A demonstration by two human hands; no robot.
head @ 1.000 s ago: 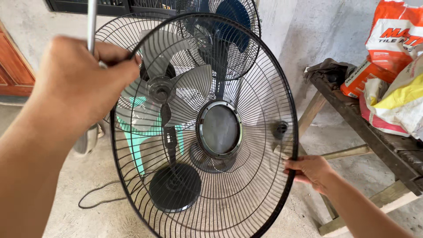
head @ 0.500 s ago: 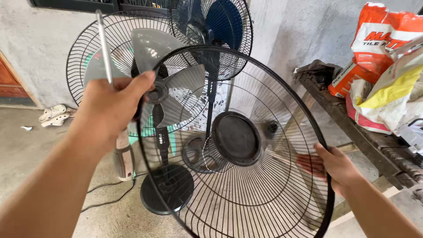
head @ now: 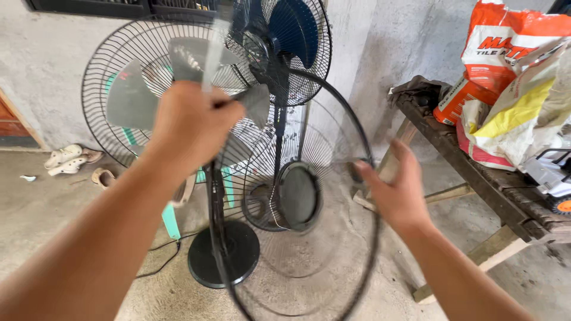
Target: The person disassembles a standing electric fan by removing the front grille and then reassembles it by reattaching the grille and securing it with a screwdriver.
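left hand: (head: 190,128) fist closed on the rim of the round black wire fan guard (head: 297,196), near its top left; a thin grey metal rod (head: 213,50) sticks up from the same fist, blurred
right hand: (head: 398,193) open, fingers spread, just beside the guard's right rim; contact cannot be told, motion blur
fan guard: held in the air between both hands, turned part edge-on to the camera, dark round centre disc (head: 299,195) low in the middle
in the way: guard mesh covers the view of the pedestal fan with grey blades (head: 148,89) and its black pole and round base (head: 224,252)
behind: second fan with dark blue blades (head: 285,35) against the grey wall (head: 380,53); teal plastic stool (head: 172,217) partly hidden by the left arm
right side: rough wooden bench (head: 476,172) carrying orange-and-white bags (head: 505,47) and a yellow-white sack (head: 517,116)
floor: pale sandals (head: 68,157) at far left; black cable (head: 163,255) by the base
count: 2 standing fans, 1 loose guard, 1 stool, 1 bench, 2 hands; sandals too small to count
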